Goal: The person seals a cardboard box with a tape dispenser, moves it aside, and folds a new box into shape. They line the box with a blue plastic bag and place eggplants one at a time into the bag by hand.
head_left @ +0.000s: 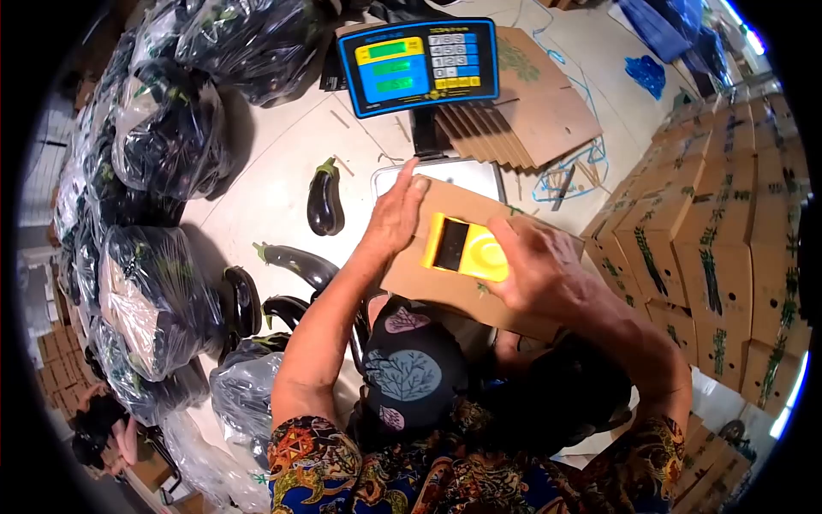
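Right hand [539, 265]: grasping the yellow tape dispenser [486, 255], thumb and fingers round its near end, dispenser over the top face of the cardboard box [411, 278]. Left hand [396, 214]: laid along the box's left edge near the far corner; can't tell from here if the fingers curl round it or just press. Box sits tilted in front of me, above my lap, overlapping the scale's metal pan [484, 176] in view. Scale display [417, 68] stands beyond, lit green. Flat cardboard sheets [548, 111] fanned just right of it. Left side: loose eggplants [324, 201] on the floor, then full plastic bags [167, 133]. Right side: stacked boxes [693, 240]. Another person [116, 437] far lower left.
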Available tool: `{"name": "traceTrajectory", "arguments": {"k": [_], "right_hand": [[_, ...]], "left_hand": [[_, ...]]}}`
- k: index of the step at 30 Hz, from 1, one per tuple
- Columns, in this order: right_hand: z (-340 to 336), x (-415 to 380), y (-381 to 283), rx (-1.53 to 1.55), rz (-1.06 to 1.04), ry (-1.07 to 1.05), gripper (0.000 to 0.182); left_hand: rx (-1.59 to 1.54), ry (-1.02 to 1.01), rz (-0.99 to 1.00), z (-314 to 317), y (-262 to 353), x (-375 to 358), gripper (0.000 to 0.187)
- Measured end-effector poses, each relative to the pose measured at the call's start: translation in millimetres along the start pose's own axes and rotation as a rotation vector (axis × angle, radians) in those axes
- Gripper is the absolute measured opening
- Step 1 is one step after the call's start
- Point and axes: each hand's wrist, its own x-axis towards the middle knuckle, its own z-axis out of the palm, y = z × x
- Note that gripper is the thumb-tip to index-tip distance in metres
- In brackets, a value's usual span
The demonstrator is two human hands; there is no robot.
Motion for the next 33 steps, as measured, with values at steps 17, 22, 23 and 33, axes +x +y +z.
{"name": "traceTrajectory", "arguments": {"k": [17,22,23,33], "right_hand": [[23,-188,158,-0.131,0.137,0.202,0.061],[55,-191,173,-0.048,0.135,0.24,0.068],[60,-192,175,-0.021,0.131,0.248,0.069],[90,-188,191,0.306,0.349,0.14,0.071]], "left_hand": [[0.202,0.095,0.101,4,2,1,0.057],[0.196,0.077,0.076,1,-5,5,0.06],[0.189,0.073,0.065,1,-6,5,0.061],[0.218,0.081,-0.007,4,9,-1,0.06]]}}
